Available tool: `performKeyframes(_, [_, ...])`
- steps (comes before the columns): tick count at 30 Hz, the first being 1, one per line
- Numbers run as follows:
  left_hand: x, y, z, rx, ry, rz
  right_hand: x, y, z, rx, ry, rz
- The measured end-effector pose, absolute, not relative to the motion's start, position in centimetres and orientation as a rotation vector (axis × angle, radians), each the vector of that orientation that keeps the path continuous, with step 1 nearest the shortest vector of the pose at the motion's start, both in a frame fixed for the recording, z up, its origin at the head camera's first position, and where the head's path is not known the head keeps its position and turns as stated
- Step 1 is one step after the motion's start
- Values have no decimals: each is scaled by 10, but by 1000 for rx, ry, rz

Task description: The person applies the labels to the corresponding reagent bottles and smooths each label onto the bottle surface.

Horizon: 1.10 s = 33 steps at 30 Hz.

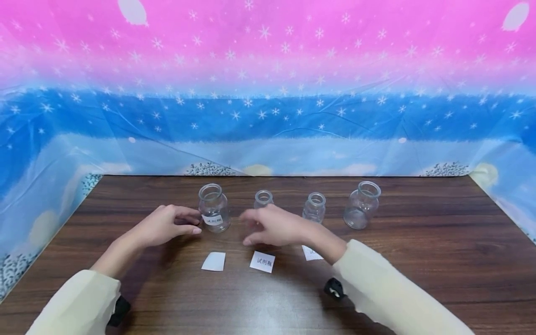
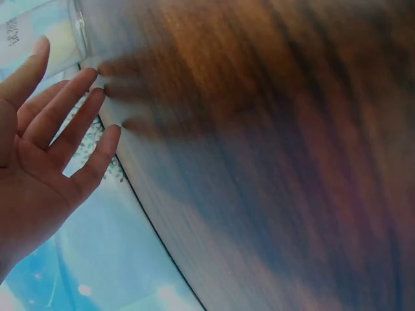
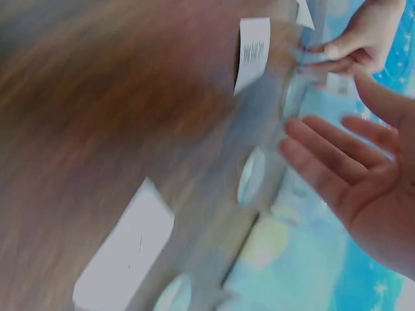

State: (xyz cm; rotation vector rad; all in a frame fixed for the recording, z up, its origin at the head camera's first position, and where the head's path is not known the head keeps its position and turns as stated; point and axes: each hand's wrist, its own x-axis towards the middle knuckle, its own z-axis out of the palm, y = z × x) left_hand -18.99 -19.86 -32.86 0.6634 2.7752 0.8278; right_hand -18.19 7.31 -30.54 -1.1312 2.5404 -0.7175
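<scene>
A clear glass jar [image 1: 214, 209] stands upright at the left of a row, with a white printed label [image 1: 212, 220] on its front. My left hand [image 1: 167, 225] is beside this jar, its fingers extended and holding nothing; whether a fingertip touches the glass I cannot tell. To the jar's right, my right hand [image 1: 272, 225] hovers with loosely bent fingers and nothing in them, partly hiding a small glass jar [image 1: 263, 197]. In the right wrist view the right hand [image 3: 369, 168] appears with fingers spread. On the table in front lie a printed label [image 1: 262, 262] and a white paper piece [image 1: 213, 261] without visible print.
Another small glass jar [image 1: 315, 207] and a larger jar [image 1: 362, 207] stand farther right on the dark wooden table [image 1: 418, 260]. My right forearm partly covers a third paper label [image 1: 311, 252]. A patterned cloth [image 1: 268, 116] hangs behind the table's far edge.
</scene>
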Motion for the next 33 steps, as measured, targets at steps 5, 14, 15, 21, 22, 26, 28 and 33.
performKeyframes(5, [-179,-198,-326,728,2767,804,-173,98,-305,-1222,2445,-549])
performKeyframes(14, [-152,-168,-323,953,2852,750,-155,124,-323,-1241,2489,-568])
performKeyframes(15, [-150,-163,-323,1000,2858,743,-153,125,-325,-1235,2506,-581])
performKeyframes(21, [-138,-130,-323,1134,2826,701,-146,122,-334,-1145,2632,-622])
performKeyframes(22, [-138,-125,-325,1144,2819,690,-145,121,-335,-1132,2652,-623])
performKeyframes(26, [-140,-111,-332,1175,2807,650,-141,118,-340,-1103,2724,-612])
performKeyframes(28, [-142,-107,-336,1189,2804,638,-140,116,-343,-1102,2749,-613])
performKeyframes(33, [-146,-101,-347,1252,2788,612,-136,113,-349,-1093,2811,-627])
